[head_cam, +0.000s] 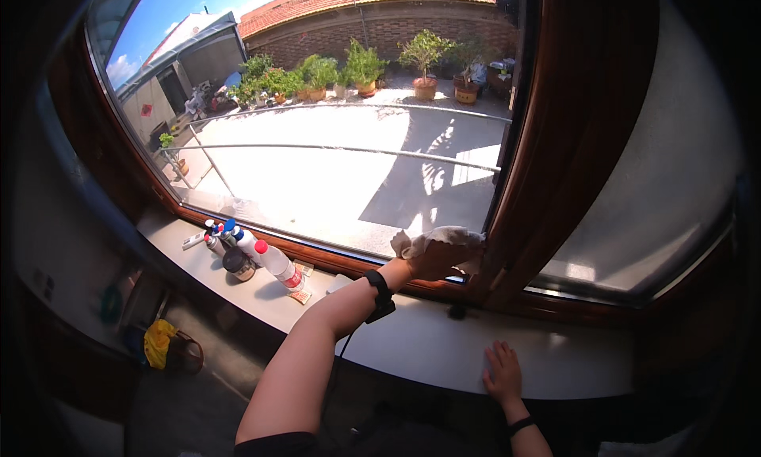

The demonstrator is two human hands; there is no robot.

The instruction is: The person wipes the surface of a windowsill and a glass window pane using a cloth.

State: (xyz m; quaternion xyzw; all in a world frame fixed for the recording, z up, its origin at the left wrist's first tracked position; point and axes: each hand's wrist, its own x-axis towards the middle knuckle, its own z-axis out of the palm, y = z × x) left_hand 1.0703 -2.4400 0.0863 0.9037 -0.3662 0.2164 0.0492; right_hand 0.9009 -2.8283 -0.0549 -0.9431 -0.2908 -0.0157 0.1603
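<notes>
A crumpled pale cloth (pixel 446 237) is pressed against the lower right corner of the window pane (pixel 333 177) by my left hand (pixel 440 261). That arm reaches up across the white windowsill (pixel 410 332) and wears a dark band with a small device at the wrist. My right hand (pixel 504 371) rests on the sill near its front edge, fingers spread, holding nothing; a dark band circles that wrist too. The brown window frame (pixel 499 267) stands just right of the cloth.
Left on the sill stand a clear plastic bottle with a red cap (pixel 279 267), a dark-lidded jar (pixel 239 264) and several other bottles. A yellow cloth (pixel 159 343) hangs at a basket below, left. Railings and potted plants are outside.
</notes>
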